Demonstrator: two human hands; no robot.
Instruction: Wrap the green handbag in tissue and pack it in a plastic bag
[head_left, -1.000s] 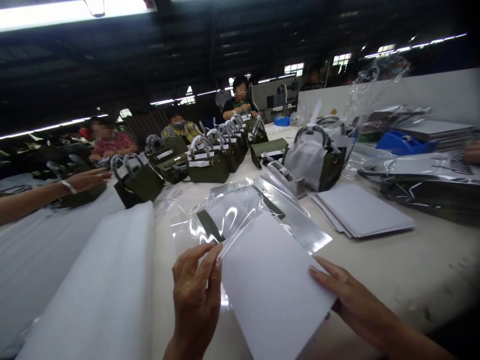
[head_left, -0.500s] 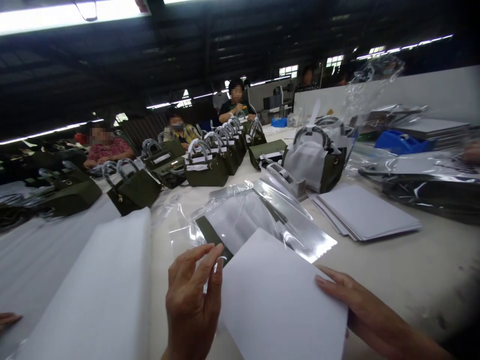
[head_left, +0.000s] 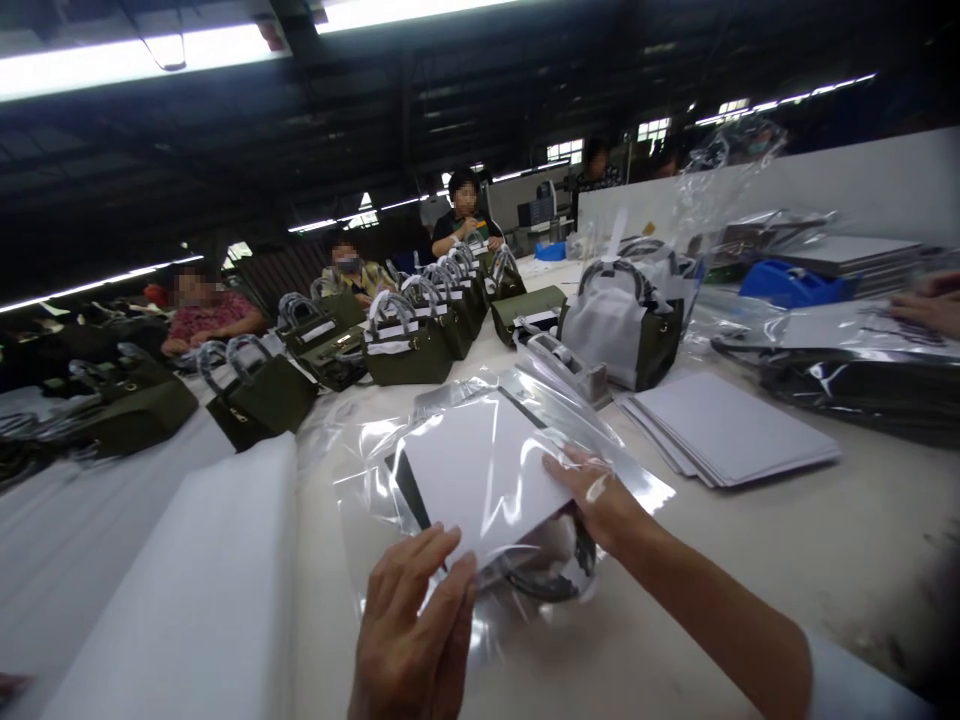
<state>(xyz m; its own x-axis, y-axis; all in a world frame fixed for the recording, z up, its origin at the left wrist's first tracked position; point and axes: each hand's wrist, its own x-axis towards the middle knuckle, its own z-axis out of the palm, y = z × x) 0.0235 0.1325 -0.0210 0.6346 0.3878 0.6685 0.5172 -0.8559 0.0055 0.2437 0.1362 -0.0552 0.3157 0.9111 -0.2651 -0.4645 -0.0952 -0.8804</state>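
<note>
A clear plastic bag (head_left: 390, 460) lies on the table in front of me with a white sheet (head_left: 480, 470) and a dark green piece inside it. My right hand (head_left: 596, 500) is pushed into the bag's mouth, fingers closed on the sheet's right edge. At the bag's near edge my left hand (head_left: 416, 625) pinches the plastic of the opening, fingers together.
A stack of white sheets (head_left: 731, 430) lies to the right, a tape dispenser (head_left: 570, 365) behind the bag, white foam sheets (head_left: 187, 590) to the left. Rows of dark green handbags (head_left: 405, 345) run down the table. Other people sit at the far left. Another person's hand (head_left: 930, 300) shows at the right edge.
The white sheet has gone from lying outside the bag to being slid into it. My right hand moved forward into the bag's mouth with it. My left hand stayed at the opening.
</note>
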